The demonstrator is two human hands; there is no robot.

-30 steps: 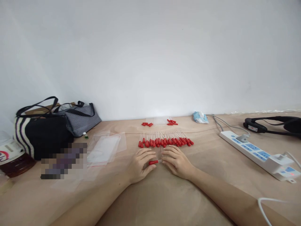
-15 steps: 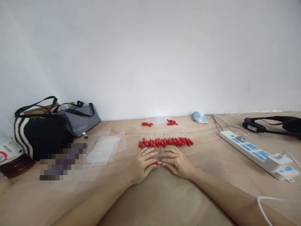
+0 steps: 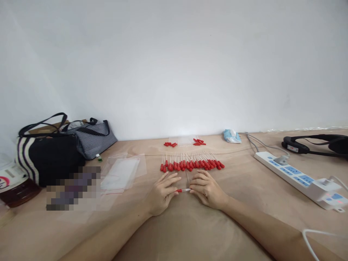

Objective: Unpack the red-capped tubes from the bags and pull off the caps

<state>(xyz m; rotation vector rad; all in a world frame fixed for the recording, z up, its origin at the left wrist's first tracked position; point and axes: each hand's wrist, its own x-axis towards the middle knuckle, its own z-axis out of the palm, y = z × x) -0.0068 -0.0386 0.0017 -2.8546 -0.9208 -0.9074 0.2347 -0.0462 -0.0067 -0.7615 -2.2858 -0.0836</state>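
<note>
My left hand pinches the red rubber bulb of a dropper, which lies level between my hands. The thumb and fingers of my right hand close on its clear tube from the other side. Another thin clear tube lies on the table just beyond, beside my right fingertips. Past my fingers, a row of red-bulbed droppers is laid side by side, tubes pointing to the wall. Behind them are two small groups of loose red bulbs and several clear tubes.
Clear plastic bags lie to the left, near a black bag, a striped bag and a container. A pixelated patch hides something there. On the right are a power strip, a blue-white packet and a black headset.
My hands have drawn slightly apart, showing more of the dropper's clear tube between them. The fingers of my right hand have curled in more.
</note>
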